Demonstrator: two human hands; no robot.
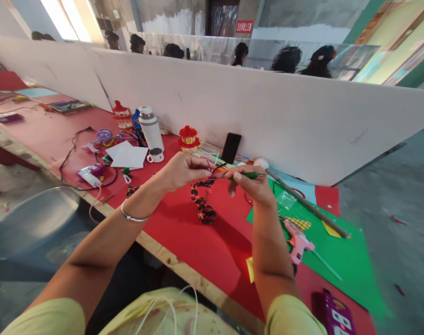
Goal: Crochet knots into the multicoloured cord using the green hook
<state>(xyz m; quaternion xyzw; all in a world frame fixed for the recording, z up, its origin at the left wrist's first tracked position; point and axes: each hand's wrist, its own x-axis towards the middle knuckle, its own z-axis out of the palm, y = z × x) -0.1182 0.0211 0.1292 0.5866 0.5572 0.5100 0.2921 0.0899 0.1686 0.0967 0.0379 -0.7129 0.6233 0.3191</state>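
My left hand (pixel 184 171) is closed in a pinch on the top end of a twisted cord of black, orange and blue strands (pixel 201 201), which hangs down and coils on the red table (pixel 184 228). Just to the right of it, my right hand (pixel 254 185) is closed on a thin green stick (pixel 249 176) that points left toward the cord's top. The two hands are almost touching above the table. A silver bangle (pixel 133 216) sits on my left wrist.
A pink glue gun (pixel 297 239) lies on a green sheet (pixel 341 260) at the right, beside a long grey rod (pixel 309 204). A white flask (pixel 151 128), small cup (pixel 155 155), white papers (pixel 128 156), black phone (pixel 230 148) and red lantern models (pixel 188 136) stand along the white partition (pixel 268 116). Several people sit behind it.
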